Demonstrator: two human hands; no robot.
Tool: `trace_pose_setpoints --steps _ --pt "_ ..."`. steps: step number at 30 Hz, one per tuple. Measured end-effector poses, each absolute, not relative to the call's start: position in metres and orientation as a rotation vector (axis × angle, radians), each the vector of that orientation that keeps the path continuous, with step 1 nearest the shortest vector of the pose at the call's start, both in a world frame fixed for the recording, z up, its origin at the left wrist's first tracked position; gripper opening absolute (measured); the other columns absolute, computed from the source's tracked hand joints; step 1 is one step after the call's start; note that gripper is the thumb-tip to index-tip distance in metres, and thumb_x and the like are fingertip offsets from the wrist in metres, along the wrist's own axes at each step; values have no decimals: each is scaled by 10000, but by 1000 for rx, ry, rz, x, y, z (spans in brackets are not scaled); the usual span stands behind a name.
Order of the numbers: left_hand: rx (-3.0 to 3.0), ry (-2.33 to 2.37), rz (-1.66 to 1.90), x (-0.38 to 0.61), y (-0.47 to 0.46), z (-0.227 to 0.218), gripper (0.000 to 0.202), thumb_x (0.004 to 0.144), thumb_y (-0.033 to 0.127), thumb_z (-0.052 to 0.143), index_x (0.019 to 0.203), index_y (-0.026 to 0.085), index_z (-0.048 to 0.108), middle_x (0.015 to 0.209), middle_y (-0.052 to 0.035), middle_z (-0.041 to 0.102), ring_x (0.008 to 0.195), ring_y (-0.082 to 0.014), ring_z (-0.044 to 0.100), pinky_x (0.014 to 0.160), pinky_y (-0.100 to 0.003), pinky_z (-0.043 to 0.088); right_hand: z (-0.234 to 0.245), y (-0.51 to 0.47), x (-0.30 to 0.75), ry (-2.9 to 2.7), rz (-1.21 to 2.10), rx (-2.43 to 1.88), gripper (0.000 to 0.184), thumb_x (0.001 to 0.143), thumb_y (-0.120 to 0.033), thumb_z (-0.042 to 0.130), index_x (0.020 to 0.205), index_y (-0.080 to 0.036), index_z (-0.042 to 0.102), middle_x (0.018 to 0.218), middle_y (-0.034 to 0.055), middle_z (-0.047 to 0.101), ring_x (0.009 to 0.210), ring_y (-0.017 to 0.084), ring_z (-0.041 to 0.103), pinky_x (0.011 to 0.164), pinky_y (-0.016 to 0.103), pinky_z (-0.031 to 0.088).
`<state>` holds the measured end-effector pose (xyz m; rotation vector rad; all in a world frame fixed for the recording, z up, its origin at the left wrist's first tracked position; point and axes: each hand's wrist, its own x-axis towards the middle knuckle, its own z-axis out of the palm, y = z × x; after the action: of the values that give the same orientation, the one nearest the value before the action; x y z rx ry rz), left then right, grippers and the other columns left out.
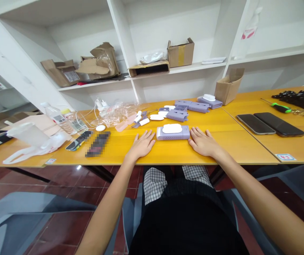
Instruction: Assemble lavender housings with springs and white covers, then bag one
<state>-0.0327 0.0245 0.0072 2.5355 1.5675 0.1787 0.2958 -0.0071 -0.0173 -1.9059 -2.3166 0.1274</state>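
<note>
Lavender casing: the perforated lavender casing point(177, 137) rests on the yellow tabletop point(237, 143) between the two hands, near the front edge, with a white oval cap point(172, 128) on top.
Casing's long axis: runs left to right, roughly parallel to the tabletop's front edge; the short ends face the hands.
Casing's direction: the dotted long side faces the person; the left end looks paler and glossier, and a seam sets off a short section at the right end. Which end counts as its front, I cannot tell.
Cap's long axis: also left to right, in line with the casing.
Left hand: the left hand point(142, 144) lies flat, palm down, fingers extended and somewhat apart, holding nothing; the casing is just beside it, to its right.
Right hand: the right hand point(203, 142) lies flat too, fingers spread, grasping nothing; the casing is just to its left.
Nearer hand: both are close; the right fingertips sit right by the casing's end, whether touching I cannot tell.
Behind the casing: a loose lavender shell point(177, 115), a white oval piece point(157, 117) and a white cylinder point(144, 122) lie farther back, apart from both hands.
Right rear: a second capped lavender unit point(215, 103) sits beside a cardboard box point(228, 88).
</note>
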Motion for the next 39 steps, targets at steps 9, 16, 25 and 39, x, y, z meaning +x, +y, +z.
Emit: trace_pose_setpoints --steps 9,16,25,39 --pt "2566 1581 157 -34 26 5 615 1109 482 259 1674 256 345 1767 -92 260 1662 -317 192 1306 -685 129 -17 -6 295 -2322 131 -1924 758 1059 -490 208 1663 -53 343 1759 179 263 1647 348 223 1300 670 193" --pt "2586 1589 92 -35 25 7 610 1115 496 224 1677 291 342 1783 -49 201 1668 -307 169 1305 -699 138 -20 -5 296 -2297 125 -1891 740 1050 -489 263 1678 -102 327 1753 166 304 1637 359 256 1297 670 203" --pt "2584 1502 119 -40 29 6 550 1130 495 234 1662 416 345 1785 -11 206 1665 -327 176 1287 -743 121 -22 -4 301 -2233 111 -1768 688 1025 -463 389 1639 -153 417 1686 186 441 1575 409 375 1245 712 270" --pt "2657 1341 167 -35 29 6 517 1115 317 309 1602 399 463 1748 2 334 1639 -249 285 1331 -631 155 -3 -12 302 -2128 209 -1341 687 942 -450 639 1584 -308 443 1480 130 598 1386 375 574 1149 580 479"
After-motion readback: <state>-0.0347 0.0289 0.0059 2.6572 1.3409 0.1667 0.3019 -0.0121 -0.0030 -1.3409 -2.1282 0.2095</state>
